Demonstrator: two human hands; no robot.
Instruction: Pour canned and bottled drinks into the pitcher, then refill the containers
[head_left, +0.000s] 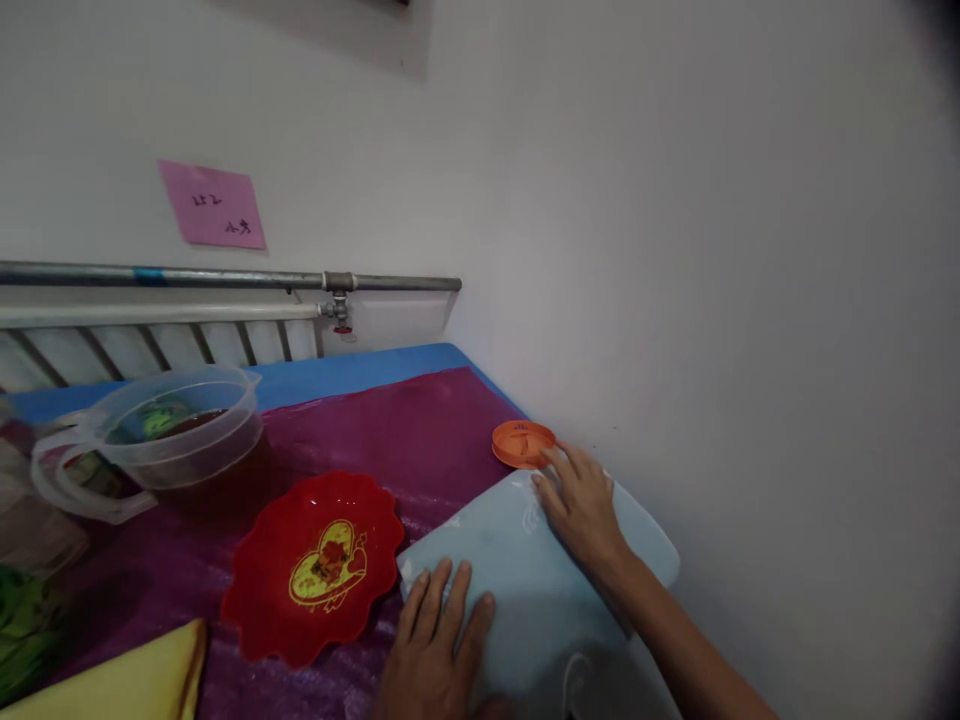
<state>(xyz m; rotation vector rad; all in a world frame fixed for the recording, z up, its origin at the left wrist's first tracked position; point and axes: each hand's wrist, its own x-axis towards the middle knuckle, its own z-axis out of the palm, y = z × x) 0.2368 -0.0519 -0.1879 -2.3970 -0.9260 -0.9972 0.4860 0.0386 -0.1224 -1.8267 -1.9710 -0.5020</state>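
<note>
A pale blue flat sheet (525, 560), like a board or mat with rounded corners and faint white prints, lies on the right of the table. My left hand (439, 640) rests on its near left edge, palm down, fingers stretched and apart. Across its far right part lies my right hand (581, 500), also with spread fingers. The right fingertips come up to the rim of a small orange round dish (519, 452); whether they touch it I cannot tell. Left of the sheet sits a red scalloped plate (274, 570) with a yellow heart print.
A clear plastic jug (217, 465) of dark liquid, with something green in it, stands at left. A folded yellow cloth (127, 675) and a green item (26, 630) lie near front left. The table has a purple cover (405, 420). White walls (712, 300) meet behind it.
</note>
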